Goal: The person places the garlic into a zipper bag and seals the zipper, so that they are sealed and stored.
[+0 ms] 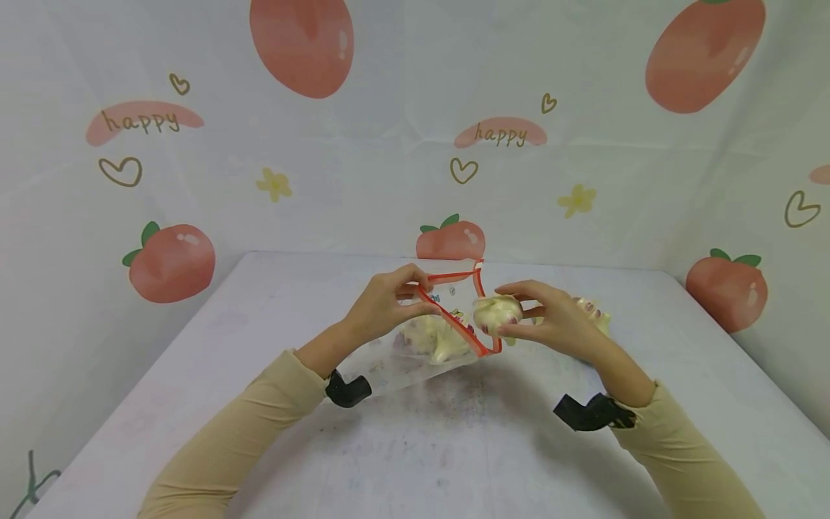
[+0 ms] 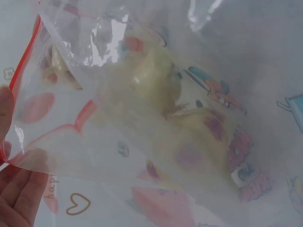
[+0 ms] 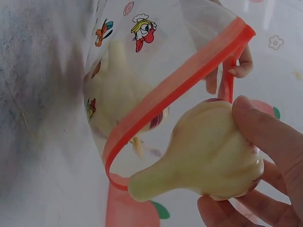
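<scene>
My left hand (image 1: 389,306) pinches the red-edged rim of a clear plastic zip bag (image 1: 415,367) printed with cartoon figures. The bag's mouth gapes toward the right. Inside it lie pale garlic bulbs (image 2: 156,90), seen blurred through the film; their exact number is unclear. With thumb and fingers, my right hand (image 1: 551,313) grips another garlic bulb (image 3: 218,151), cream with purplish patches. Its stem points at the bag's opening, right by the red rim (image 3: 175,90). Fingers of the left hand (image 2: 19,194) show at the bag's edge in the left wrist view.
Behind my right hand more garlic (image 1: 593,311) rests on the white table (image 1: 441,461), partly hidden by the hand. A white cloth backdrop (image 1: 389,180) with fruit prints hangs at the table's back. Small dark specks dot the tabletop below the bag.
</scene>
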